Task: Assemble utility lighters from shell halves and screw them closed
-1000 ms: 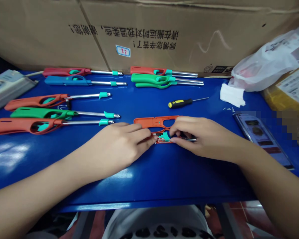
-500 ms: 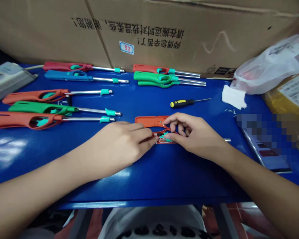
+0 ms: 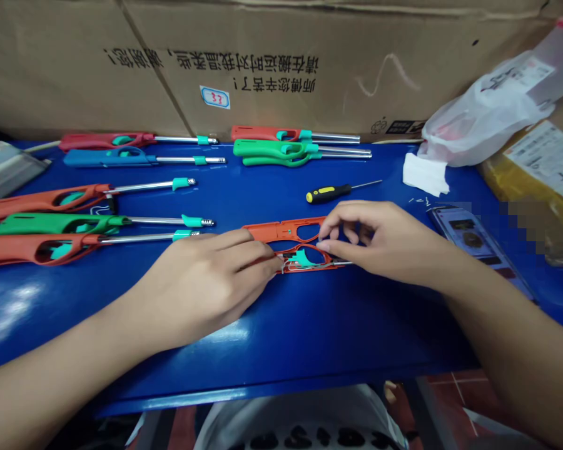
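Note:
An orange gas lighter lies opened in two lengthwise halves on the blue table. Its bare half-shell (image 3: 272,232) lies behind; the other half (image 3: 304,268), in front, holds a teal trigger (image 3: 301,257), thin wires and a metal tube. My left hand (image 3: 216,275) is closed over the left end of the front half, hiding that end, fingertips pressed together by the wires. At the right end, beside the finger loops, my right hand (image 3: 380,240) has thumb and index finger pinched together. Whatever lies between those two tips is too small to make out.
Assembled lighters lie at left, including a green one (image 3: 70,224), with more along the cardboard box (image 3: 263,37). A yellow-black screwdriver (image 3: 329,193) lies behind my right hand. At right are white paper (image 3: 425,175), a plastic bag (image 3: 483,119) and a phone-like slab (image 3: 478,244).
My right thumb and index have come together, moving off the teal trigger to the loop end. The left hand keeps its hold. The whole view has shifted slightly.

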Available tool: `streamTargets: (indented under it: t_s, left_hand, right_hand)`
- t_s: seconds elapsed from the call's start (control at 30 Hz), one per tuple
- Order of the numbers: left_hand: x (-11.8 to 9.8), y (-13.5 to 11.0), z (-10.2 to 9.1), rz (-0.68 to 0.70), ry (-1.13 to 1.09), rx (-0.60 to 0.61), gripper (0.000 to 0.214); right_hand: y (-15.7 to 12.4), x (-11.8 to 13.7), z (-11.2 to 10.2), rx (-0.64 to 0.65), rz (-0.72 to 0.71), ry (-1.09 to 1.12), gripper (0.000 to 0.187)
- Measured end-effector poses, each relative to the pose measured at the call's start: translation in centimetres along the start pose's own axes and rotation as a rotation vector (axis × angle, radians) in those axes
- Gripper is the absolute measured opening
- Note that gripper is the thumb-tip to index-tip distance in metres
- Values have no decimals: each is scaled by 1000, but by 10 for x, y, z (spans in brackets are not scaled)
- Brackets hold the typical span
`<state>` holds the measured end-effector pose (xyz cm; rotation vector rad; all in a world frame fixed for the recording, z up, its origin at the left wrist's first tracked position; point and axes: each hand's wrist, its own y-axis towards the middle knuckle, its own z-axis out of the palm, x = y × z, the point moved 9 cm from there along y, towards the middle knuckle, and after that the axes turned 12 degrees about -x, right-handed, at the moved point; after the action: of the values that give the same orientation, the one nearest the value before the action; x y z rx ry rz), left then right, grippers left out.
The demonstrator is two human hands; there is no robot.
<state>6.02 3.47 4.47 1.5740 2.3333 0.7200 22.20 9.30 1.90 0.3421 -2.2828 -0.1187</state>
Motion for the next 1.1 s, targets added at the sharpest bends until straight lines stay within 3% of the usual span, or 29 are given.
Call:
streamTargets:
  t_s: [0.1,0.2,0.63,0.77,0.93,1.1]
  left_hand:
    - [-1,0,4,-13,2,10,23]
    - [-3,-1,7,-5,-3,23,26]
    - [-2,1,12,-23,-36,20,35]
    - [0,0,11,-38,-41,23,32]
    - [6,-2,1,-77,-67,-48,22]
    - [17,-2,0,-180,-97,-33,18]
  right_hand:
    - [-6,1,8,185,-32,-71,7]
    - [-10,1,14,247,-49,-114,8]
    - [-12,5,25,226,-24,-35,10]
    - [-10,5,25,187,-19,-26,3]
    - [-7,1,21,106,42,2,9]
    - [-6,5,19,-8,-35,-38,12]
